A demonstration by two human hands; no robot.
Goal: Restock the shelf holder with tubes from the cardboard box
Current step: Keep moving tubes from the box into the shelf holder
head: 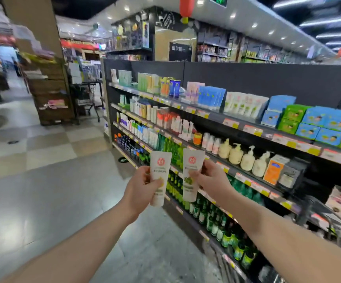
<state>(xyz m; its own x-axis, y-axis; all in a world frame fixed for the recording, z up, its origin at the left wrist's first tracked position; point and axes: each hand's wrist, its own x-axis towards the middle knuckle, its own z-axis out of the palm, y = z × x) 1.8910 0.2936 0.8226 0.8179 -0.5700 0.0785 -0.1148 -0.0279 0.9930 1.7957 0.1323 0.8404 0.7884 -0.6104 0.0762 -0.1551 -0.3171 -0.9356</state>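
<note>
Both arms reach forward in front of a shop shelf unit [216, 117]. My left hand [141, 187] grips a white tube [159, 164] with a red round logo, held upright with its flat end up. My right hand [210, 178] holds a second white tube [192, 160] of the same kind, with green print lower down. The two tubes are side by side, a small gap between them, level with the lower shelves. No cardboard box or shelf holder can be made out.
The black shelf unit runs from the centre to the right edge, packed with tubes, cream pump bottles [245, 158], green bottles [212, 219] and blue and green boxes [316, 123]. Tiled aisle floor [43, 180] lies to the left. A brown display stand [51, 94] and a trolley [88, 99] stand further back.
</note>
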